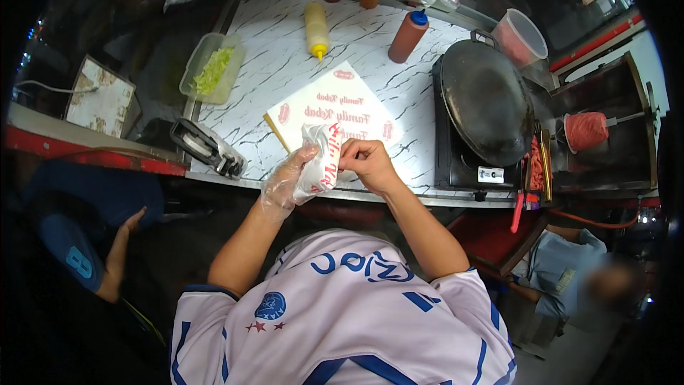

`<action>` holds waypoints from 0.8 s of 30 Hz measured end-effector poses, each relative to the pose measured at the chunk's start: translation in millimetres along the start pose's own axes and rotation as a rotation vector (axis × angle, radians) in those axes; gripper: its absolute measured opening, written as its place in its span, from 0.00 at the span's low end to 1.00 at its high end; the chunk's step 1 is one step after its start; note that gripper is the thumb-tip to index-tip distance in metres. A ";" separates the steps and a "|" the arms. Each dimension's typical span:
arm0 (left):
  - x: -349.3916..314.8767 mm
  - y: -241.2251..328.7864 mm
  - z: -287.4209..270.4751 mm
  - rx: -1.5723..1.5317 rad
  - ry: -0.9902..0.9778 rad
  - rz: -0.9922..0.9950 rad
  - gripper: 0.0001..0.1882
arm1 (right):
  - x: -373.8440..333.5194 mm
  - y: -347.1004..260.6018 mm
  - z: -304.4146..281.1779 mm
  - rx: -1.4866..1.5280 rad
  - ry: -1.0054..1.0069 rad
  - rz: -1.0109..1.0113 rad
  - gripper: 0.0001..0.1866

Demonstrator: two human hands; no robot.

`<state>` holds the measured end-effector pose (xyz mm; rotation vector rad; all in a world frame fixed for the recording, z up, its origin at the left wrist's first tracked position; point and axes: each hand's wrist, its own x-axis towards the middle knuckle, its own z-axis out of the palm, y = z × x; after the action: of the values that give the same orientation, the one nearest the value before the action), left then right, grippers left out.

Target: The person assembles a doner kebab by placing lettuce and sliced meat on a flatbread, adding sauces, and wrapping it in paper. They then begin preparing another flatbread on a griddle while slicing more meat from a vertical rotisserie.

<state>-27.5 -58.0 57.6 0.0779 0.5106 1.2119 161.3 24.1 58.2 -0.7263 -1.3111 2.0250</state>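
My left hand (pixel 286 180), in a clear plastic glove, is wrapped round a wrapped roll (pixel 319 164) in white paper with red print, held tilted over the counter's near edge. What is inside the wrapper is hidden. My bare right hand (pixel 369 162) is closed in a pinch at the right side of the wrapper, its fingertips at the paper. Just beyond both hands lies a stack of printed wrapping paper (pixel 313 114), turned cornerwise on the marbled counter (pixel 267 36). A black dispenser-like device (pixel 208 148) sits left of my gloved hand.
At the left stands a tub (pixel 214 71) of shredded lettuce. Farther back are a yellow-capped squeeze bottle (pixel 316 31) and a red sauce bottle (pixel 409 37). A dark pan (pixel 488 100) covers the stove at right, beside meat on a spit (pixel 586 132). Other people are at both sides.
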 end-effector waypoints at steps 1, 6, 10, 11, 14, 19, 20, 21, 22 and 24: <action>7.8 -3.8 -5.0 0.004 -0.015 -0.016 0.28 | -1.3 8.7 -8.3 -0.060 0.047 -0.009 0.05; 68.4 -0.3 -56.5 0.800 0.289 0.110 0.30 | -9.0 11.7 -32.8 -0.389 0.481 -0.004 0.07; 117.8 8.5 -86.1 1.746 0.484 0.285 0.55 | 12.4 -37.0 2.6 -0.351 0.237 -0.258 0.10; 127.8 12.7 -88.2 1.739 0.432 0.307 0.54 | 25.1 -53.4 21.4 -0.410 0.111 -0.383 0.09; 141.5 21.8 -90.7 1.733 0.334 0.642 0.47 | 65.7 -108.7 97.3 -0.723 -0.161 -0.688 0.09; 145.7 24.2 -105.4 1.853 0.401 0.442 0.34 | 127.7 -187.4 279.3 -0.853 -0.450 -1.186 0.11; 150.0 25.8 -108.1 1.879 0.390 0.498 0.32 | 137.4 -197.6 317.1 -0.882 -0.403 -1.298 0.15; 152.5 22.7 -110.5 1.902 0.376 0.551 0.30 | 147.5 -205.2 355.1 -0.837 -0.361 -1.498 0.21; 153.0 22.2 -112.0 1.931 0.330 0.544 0.28 | 156.3 -210.5 387.8 -0.833 -0.319 -1.558 0.26; 143.2 20.1 -109.2 2.053 0.321 0.856 0.24 | 172.2 -213.5 442.6 -0.773 -0.146 -1.624 0.29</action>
<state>-54.2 56.4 -80.4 2.0118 1.9516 0.9653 -230.9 -40.9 394.6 0.2904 -1.7977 0.2521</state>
